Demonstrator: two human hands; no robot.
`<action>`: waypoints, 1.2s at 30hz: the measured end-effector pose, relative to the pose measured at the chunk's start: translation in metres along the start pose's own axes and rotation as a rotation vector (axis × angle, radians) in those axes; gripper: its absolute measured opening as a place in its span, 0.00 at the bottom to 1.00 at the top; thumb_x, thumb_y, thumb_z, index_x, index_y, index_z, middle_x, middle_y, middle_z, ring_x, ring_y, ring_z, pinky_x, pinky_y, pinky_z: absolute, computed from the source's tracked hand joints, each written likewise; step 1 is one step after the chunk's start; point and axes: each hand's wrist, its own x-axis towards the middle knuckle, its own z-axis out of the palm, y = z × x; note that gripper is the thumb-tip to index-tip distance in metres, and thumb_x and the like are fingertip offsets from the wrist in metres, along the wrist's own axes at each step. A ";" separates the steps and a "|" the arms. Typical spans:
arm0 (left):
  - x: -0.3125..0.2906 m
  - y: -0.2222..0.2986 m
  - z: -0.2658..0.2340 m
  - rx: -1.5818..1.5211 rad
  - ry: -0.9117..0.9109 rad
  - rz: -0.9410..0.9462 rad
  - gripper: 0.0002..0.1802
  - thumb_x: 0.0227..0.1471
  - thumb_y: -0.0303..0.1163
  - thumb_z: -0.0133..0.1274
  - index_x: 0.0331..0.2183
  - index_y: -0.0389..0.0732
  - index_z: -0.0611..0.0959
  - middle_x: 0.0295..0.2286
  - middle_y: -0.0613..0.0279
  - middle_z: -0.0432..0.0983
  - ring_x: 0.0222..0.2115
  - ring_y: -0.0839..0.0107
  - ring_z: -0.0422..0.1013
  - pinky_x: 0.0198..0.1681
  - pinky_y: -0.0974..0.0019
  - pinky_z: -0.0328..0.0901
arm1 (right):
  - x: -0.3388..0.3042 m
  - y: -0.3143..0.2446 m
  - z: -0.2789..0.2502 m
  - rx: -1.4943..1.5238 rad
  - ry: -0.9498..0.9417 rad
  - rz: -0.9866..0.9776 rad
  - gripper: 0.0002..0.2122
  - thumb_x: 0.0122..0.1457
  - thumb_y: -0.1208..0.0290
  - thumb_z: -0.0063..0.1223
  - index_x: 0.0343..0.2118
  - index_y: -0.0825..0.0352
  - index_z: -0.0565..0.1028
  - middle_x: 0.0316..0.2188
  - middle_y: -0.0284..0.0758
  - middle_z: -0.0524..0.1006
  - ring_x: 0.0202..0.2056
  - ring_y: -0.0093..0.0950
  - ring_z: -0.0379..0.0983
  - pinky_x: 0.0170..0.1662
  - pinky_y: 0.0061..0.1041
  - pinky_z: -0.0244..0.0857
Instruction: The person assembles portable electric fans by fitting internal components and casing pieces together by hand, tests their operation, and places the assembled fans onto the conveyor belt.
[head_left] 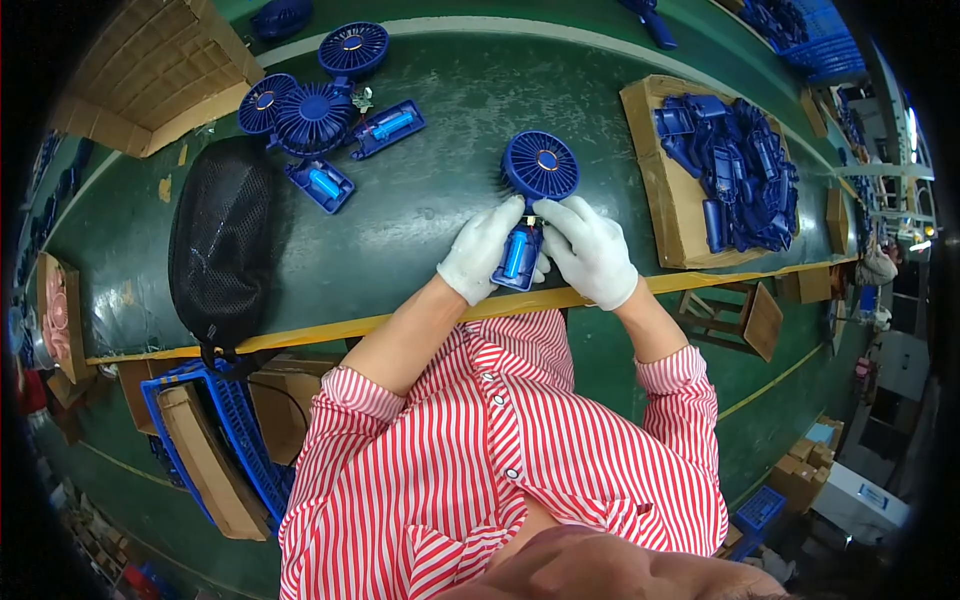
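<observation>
A: Where was your fan point(530, 205)?

B: Near the table's point(420, 230) front edge. Your left hand point(483, 250) and right hand point(592, 250) both gripped its handle.

A: Which step?

B: Probably fitting the battery. Next needed a cover, I think.

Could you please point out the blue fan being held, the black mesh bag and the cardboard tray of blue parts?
blue fan point(540, 166), head view, on the round grille.
black mesh bag point(222, 240), head view, mid-panel.
cardboard tray point(660, 205), head view, bare left edge.

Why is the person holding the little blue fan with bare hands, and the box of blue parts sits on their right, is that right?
Not quite. The head view shows white gloves on the left hand and right hand holding the blue handheld fan. The cardboard box of blue parts does sit on their right.
</observation>
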 end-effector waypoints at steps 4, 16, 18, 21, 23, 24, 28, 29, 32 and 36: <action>0.000 -0.001 0.000 -0.008 -0.001 -0.004 0.23 0.62 0.47 0.40 0.38 0.33 0.74 0.25 0.52 0.76 0.20 0.65 0.76 0.20 0.67 0.73 | -0.001 0.001 0.000 0.067 0.017 0.010 0.14 0.52 0.78 0.52 0.44 0.64 0.73 0.30 0.38 0.73 0.27 0.39 0.74 0.29 0.34 0.69; 0.003 -0.003 -0.001 0.004 0.004 -0.012 0.25 0.62 0.49 0.40 0.38 0.33 0.75 0.24 0.52 0.77 0.20 0.65 0.76 0.21 0.67 0.74 | 0.001 0.003 0.003 0.087 -0.022 0.068 0.14 0.53 0.78 0.51 0.44 0.65 0.74 0.30 0.40 0.73 0.28 0.40 0.74 0.30 0.35 0.68; 0.003 -0.003 0.000 0.009 0.021 0.002 0.26 0.62 0.50 0.38 0.38 0.33 0.74 0.24 0.53 0.77 0.20 0.65 0.76 0.21 0.67 0.74 | 0.002 -0.001 0.003 -0.004 -0.015 0.021 0.13 0.52 0.80 0.52 0.42 0.68 0.75 0.28 0.39 0.73 0.26 0.38 0.75 0.29 0.32 0.68; -0.004 0.004 0.004 0.023 0.036 0.011 0.28 0.63 0.52 0.35 0.38 0.34 0.75 0.26 0.54 0.77 0.21 0.68 0.76 0.22 0.68 0.74 | 0.004 -0.002 0.003 -0.060 -0.049 -0.029 0.13 0.52 0.80 0.52 0.43 0.68 0.74 0.28 0.39 0.73 0.25 0.38 0.74 0.28 0.34 0.68; -0.006 0.007 0.006 0.032 0.039 0.009 0.28 0.64 0.52 0.33 0.39 0.34 0.75 0.27 0.56 0.77 0.22 0.70 0.76 0.24 0.69 0.74 | 0.006 -0.005 0.005 -0.103 -0.068 -0.040 0.13 0.51 0.80 0.53 0.42 0.67 0.74 0.28 0.38 0.72 0.25 0.38 0.74 0.28 0.33 0.69; -0.006 0.007 0.006 0.036 0.063 0.028 0.29 0.64 0.52 0.32 0.39 0.35 0.75 0.27 0.58 0.76 0.23 0.72 0.76 0.25 0.70 0.73 | 0.008 -0.006 0.005 -0.148 -0.089 -0.052 0.13 0.51 0.79 0.53 0.42 0.67 0.74 0.28 0.38 0.72 0.24 0.37 0.74 0.27 0.33 0.69; -0.009 0.013 0.008 0.122 0.079 0.021 0.31 0.64 0.54 0.30 0.40 0.36 0.75 0.28 0.61 0.76 0.25 0.75 0.74 0.27 0.72 0.71 | 0.009 -0.006 0.007 -0.216 -0.150 -0.059 0.15 0.46 0.75 0.56 0.40 0.65 0.72 0.28 0.38 0.69 0.24 0.38 0.74 0.27 0.36 0.70; -0.010 0.012 0.008 0.123 0.081 0.021 0.31 0.64 0.54 0.30 0.40 0.36 0.75 0.28 0.61 0.76 0.25 0.75 0.74 0.27 0.72 0.71 | 0.009 -0.006 0.007 -0.219 -0.167 -0.065 0.15 0.46 0.75 0.57 0.39 0.65 0.71 0.28 0.38 0.69 0.24 0.38 0.74 0.26 0.36 0.70; -0.006 0.005 0.008 0.370 0.145 0.110 0.31 0.64 0.56 0.30 0.40 0.37 0.76 0.28 0.61 0.76 0.26 0.74 0.74 0.29 0.71 0.70 | 0.009 -0.009 0.004 -0.250 -0.186 -0.079 0.14 0.46 0.76 0.56 0.38 0.66 0.72 0.28 0.37 0.69 0.24 0.36 0.73 0.25 0.34 0.69; 0.009 -0.014 -0.010 0.319 0.156 0.080 0.30 0.63 0.56 0.33 0.40 0.39 0.77 0.29 0.62 0.75 0.30 0.76 0.72 0.34 0.70 0.69 | 0.008 -0.012 0.003 -0.226 -0.236 -0.077 0.14 0.44 0.74 0.58 0.36 0.64 0.71 0.28 0.36 0.70 0.24 0.37 0.73 0.26 0.34 0.69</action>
